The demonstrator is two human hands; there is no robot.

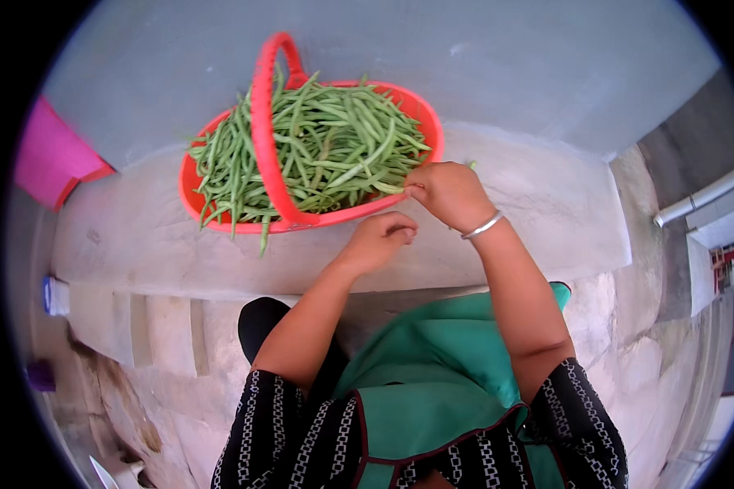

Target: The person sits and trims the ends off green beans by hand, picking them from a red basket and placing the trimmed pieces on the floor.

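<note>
Right hand (pixel 448 194) pinches green bean (pixel 387 187) at red basket (pixel 420 110) rim for easy picking; left hand (pixel 381 238) curled closed just below, contents hidden.

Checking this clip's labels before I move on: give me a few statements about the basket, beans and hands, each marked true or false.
1. The basket is red-orange with a handle. True.
2. The basket holds carrots. False: it holds green beans.
3. The right hand pinches a bean at the basket's near rim. True.
4. The left hand is inside the basket. False: it is just outside, below the rim, fingers curled.
5. The bracelet is on the left wrist. False: it is on the right wrist.
6. The basket sits on a pale concrete ledge. True.
</note>
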